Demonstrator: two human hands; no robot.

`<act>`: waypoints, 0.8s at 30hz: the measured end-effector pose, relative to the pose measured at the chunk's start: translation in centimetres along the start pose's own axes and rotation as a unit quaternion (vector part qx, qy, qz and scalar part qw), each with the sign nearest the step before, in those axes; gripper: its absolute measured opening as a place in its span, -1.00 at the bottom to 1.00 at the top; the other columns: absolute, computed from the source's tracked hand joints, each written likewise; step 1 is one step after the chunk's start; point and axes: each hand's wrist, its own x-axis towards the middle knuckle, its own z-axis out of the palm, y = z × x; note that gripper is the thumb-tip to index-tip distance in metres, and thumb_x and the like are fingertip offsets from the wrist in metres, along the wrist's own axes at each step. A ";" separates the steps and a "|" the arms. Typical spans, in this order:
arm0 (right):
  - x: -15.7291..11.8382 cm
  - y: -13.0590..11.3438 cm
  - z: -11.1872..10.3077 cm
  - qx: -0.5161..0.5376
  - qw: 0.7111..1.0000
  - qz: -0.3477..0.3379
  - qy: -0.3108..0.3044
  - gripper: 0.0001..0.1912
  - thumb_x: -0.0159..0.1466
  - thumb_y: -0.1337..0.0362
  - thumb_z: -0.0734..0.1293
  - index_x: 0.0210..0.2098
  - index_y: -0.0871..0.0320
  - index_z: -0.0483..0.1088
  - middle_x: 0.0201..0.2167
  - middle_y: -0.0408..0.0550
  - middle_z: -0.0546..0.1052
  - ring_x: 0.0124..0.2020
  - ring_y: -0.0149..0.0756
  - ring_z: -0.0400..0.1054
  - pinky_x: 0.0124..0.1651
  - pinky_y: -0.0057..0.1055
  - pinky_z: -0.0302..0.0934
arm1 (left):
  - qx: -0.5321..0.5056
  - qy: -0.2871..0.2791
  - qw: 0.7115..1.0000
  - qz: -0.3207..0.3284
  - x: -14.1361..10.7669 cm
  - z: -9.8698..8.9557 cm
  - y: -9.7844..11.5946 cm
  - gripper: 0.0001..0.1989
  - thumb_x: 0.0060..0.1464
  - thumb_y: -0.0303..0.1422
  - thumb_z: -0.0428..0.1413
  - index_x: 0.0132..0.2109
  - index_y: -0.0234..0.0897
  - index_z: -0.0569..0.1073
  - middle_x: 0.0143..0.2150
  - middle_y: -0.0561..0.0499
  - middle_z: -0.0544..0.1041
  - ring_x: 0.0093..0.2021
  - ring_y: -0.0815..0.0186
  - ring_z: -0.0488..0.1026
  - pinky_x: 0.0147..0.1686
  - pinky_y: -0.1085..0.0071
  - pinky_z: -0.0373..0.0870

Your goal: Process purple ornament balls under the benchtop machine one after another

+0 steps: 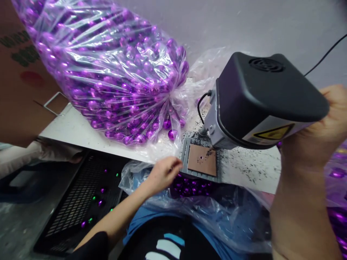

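Note:
My left hand (pixel 166 172) is at the left edge of a small grey metal base (pixel 184 159), its fingers curled together; anything in them is too small or hidden to make out. On the base lies a square brown pad (pixel 200 164) with a small hole and dark flecks. Above and to the right stands a bench machine with a black housing (pixel 265 94) and a yellow warning label. My right hand (pixel 334 108) is curled at the housing's right side, partly behind it; what it grips is hidden. Purple shiny balls (pixel 192 186) lie in clear plastic below the base.
A large clear bag of purple balls (pixel 114 79) rests on the white table (pixel 244 169), beside a cardboard box (pixel 21 90). Dark shavings litter the table. A black crate (pixel 73 202) with a few balls stands lower left. Another person's hand (pixel 76 158) shows beyond it.

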 end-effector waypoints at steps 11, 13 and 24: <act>-0.1 1.1 -0.3 -0.024 1.000 0.003 -0.006 -0.68 0.22 0.17 0.23 -0.52 0.30 0.19 -0.62 -0.22 0.09 -0.53 -0.69 -0.06 -0.41 -0.55 -0.20 | 0.096 0.149 0.982 -0.063 10.3 0.1 -6.6 -0.70 -0.01 -0.43 0.19 -0.07 -0.25 0.46 -0.10 -0.10 0.50 -0.08 0.13 0.42 -0.02 0.16 0.36; -0.1 1.0 -0.4 -0.020 1.000 0.008 -0.015 -0.68 0.22 0.17 0.22 -0.52 0.30 0.19 -0.61 -0.21 0.09 -0.52 -0.68 -0.06 -0.40 -0.55 -0.19 | -0.039 0.183 0.978 -0.097 9.0 -0.8 -5.9 -0.66 0.01 -0.31 0.22 -0.03 -0.22 0.45 -0.07 -0.08 0.49 -0.10 0.18 0.45 -0.09 0.22 0.41; 0.1 0.2 -0.3 -0.020 1.000 -0.007 -0.012 -0.70 0.24 0.22 0.21 -0.53 0.30 0.17 -0.63 -0.22 0.07 -0.53 -0.71 -0.08 -0.40 -0.55 -0.23 | -0.539 0.010 0.820 -0.190 3.4 -3.5 -0.2 -0.52 0.21 0.01 -0.03 0.09 -0.19 0.43 -0.01 -0.21 0.56 -0.16 0.14 0.55 -0.31 0.24 0.46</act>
